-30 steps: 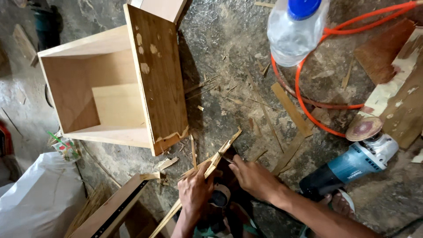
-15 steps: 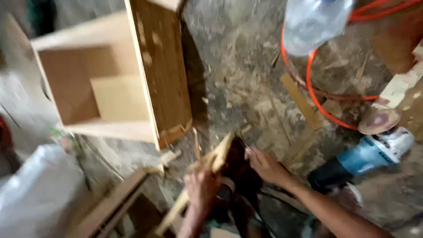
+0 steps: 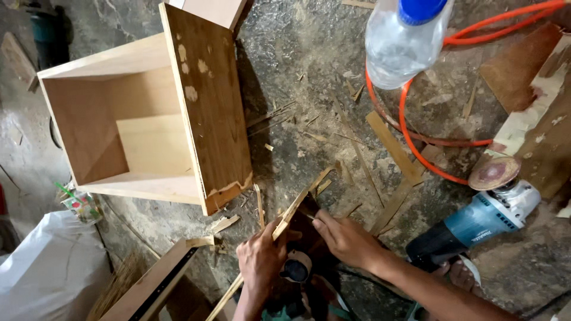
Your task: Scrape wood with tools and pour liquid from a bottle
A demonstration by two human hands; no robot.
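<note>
The left hand (image 3: pixel 260 257) closes around a thin wood strip (image 3: pixel 284 223), which slants from 7 toward 1 o'clock at the frame's lower middle. The right hand (image 3: pixel 347 239), fingers curled, pinches the strip's upper part. An open plywood box (image 3: pixel 151 119) sits at 10 o'clock, a blue angle grinder (image 3: pixel 476 221) at 4 o'clock

Plastic bottle (image 3: pixel 404 41) cut off at top edge, white sack (image 3: pixel 47 267) cropped at left
</note>
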